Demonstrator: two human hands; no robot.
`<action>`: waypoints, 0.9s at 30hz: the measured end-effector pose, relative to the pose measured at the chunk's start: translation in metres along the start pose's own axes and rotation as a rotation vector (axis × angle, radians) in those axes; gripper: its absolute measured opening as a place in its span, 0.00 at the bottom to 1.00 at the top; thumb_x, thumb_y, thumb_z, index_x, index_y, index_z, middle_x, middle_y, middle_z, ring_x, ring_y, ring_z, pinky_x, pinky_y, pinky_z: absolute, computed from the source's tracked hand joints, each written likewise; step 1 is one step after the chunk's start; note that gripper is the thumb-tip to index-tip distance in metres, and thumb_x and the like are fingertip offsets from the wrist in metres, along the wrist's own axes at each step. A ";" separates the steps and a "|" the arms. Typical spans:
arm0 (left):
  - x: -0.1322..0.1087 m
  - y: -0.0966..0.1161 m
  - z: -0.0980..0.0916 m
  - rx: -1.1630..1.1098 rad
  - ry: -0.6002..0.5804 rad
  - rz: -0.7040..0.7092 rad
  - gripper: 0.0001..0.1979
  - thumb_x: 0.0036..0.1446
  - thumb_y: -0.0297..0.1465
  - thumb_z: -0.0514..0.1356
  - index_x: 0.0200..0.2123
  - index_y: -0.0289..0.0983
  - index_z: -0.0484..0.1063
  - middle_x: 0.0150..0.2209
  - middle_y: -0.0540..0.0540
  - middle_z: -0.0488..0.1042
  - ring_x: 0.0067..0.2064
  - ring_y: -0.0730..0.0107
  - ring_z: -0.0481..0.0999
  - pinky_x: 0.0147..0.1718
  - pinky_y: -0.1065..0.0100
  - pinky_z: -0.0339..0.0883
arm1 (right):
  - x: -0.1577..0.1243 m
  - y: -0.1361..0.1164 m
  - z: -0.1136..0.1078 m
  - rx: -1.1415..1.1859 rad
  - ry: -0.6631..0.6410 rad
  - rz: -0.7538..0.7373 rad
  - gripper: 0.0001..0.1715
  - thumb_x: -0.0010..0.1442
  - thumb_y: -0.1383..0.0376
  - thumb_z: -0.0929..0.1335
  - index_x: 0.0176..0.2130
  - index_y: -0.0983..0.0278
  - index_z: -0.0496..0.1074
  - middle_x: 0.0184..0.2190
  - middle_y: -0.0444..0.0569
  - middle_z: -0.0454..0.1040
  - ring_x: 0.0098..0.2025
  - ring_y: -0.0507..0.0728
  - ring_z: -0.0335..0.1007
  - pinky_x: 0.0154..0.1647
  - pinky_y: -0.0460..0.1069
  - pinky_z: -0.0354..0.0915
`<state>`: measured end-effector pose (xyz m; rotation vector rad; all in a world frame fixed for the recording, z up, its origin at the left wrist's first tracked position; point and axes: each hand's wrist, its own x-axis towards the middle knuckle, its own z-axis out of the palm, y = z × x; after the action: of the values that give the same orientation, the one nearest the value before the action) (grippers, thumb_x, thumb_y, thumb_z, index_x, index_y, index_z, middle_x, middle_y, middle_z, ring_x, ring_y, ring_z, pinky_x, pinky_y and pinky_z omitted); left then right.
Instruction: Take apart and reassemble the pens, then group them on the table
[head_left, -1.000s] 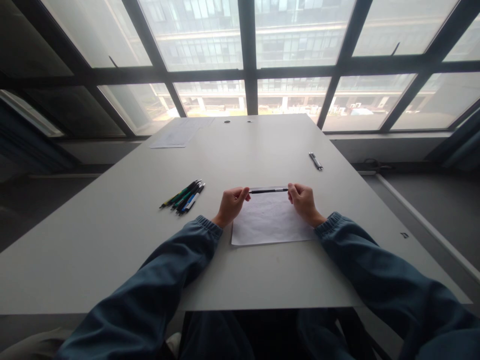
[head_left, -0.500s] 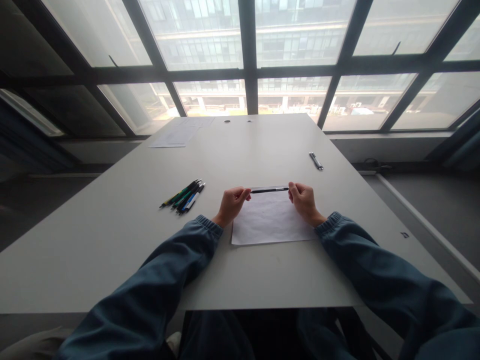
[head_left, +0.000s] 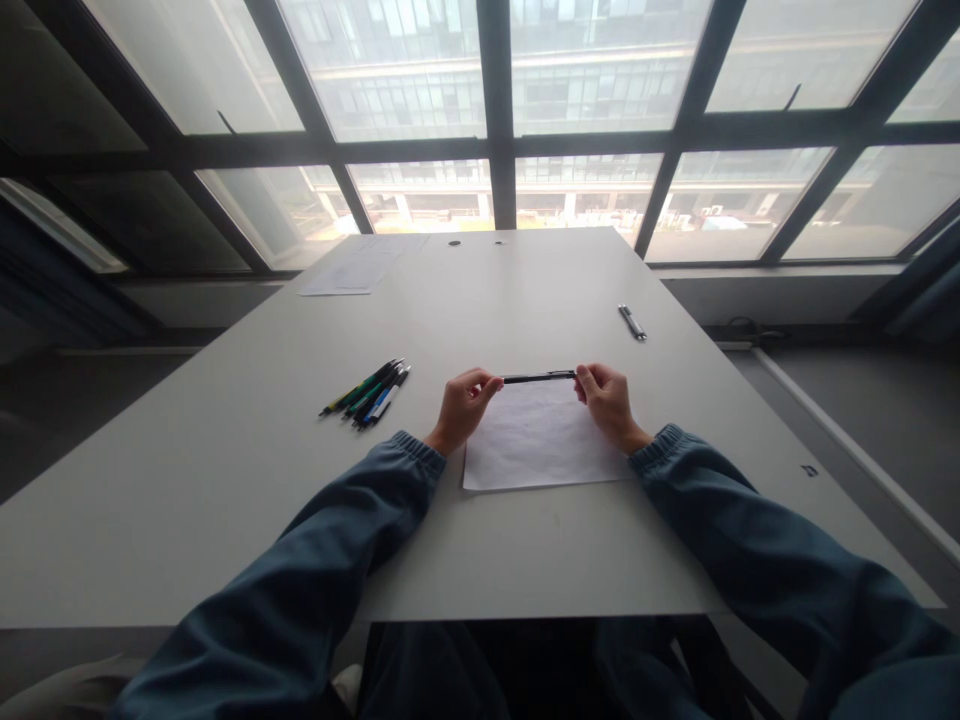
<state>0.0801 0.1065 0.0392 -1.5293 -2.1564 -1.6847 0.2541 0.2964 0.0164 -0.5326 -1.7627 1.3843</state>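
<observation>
A black pen (head_left: 538, 378) stretches level between my two hands, over the far part of a white sheet of paper (head_left: 544, 445). Its left end is pinched by my left hand (head_left: 466, 405), thumb against fingers. My right hand (head_left: 606, 402) is closed round the other end, with the fingers partly hidden behind the thumb. Both wrists hang over the sides of the paper. To the left of my left hand lies a bunch of several pens (head_left: 367, 393), black, green, yellow, blue and white.
One or more dark pens (head_left: 631, 322) lie near the table's right edge. Printed sheets (head_left: 349, 272) are at the far left corner of the white table (head_left: 225, 500). A small dark mark (head_left: 808, 470) shows at the right. Large windows (head_left: 420, 70) stand beyond.
The black pen has turned about its length, so its clip now shows on top near my right hand. My left fingers have shifted slightly; both hands stay in place.
</observation>
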 end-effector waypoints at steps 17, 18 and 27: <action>0.001 -0.006 0.002 -0.022 0.041 0.055 0.09 0.61 0.38 0.65 0.36 0.38 0.79 0.36 0.46 0.77 0.33 0.72 0.74 0.28 0.72 0.65 | -0.005 -0.009 0.004 0.184 -0.148 0.029 0.20 0.58 0.51 0.73 0.35 0.66 0.76 0.22 0.44 0.73 0.23 0.50 0.66 0.25 0.47 0.62; 0.001 -0.006 0.002 -0.026 0.043 0.063 0.09 0.61 0.37 0.65 0.36 0.38 0.79 0.36 0.46 0.77 0.33 0.72 0.74 0.28 0.72 0.65 | -0.005 -0.009 0.004 0.183 -0.153 0.030 0.20 0.57 0.51 0.74 0.35 0.66 0.76 0.22 0.44 0.72 0.24 0.51 0.66 0.25 0.47 0.62; 0.001 -0.003 0.003 0.003 0.018 0.087 0.07 0.64 0.36 0.62 0.38 0.38 0.76 0.37 0.47 0.75 0.34 0.73 0.73 0.28 0.73 0.66 | -0.007 -0.012 0.006 0.245 -0.177 0.053 0.20 0.56 0.51 0.74 0.35 0.65 0.73 0.22 0.44 0.73 0.22 0.50 0.65 0.21 0.46 0.59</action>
<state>0.0794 0.1092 0.0361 -1.5769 -2.0508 -1.6616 0.2547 0.2840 0.0254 -0.3339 -1.6935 1.7005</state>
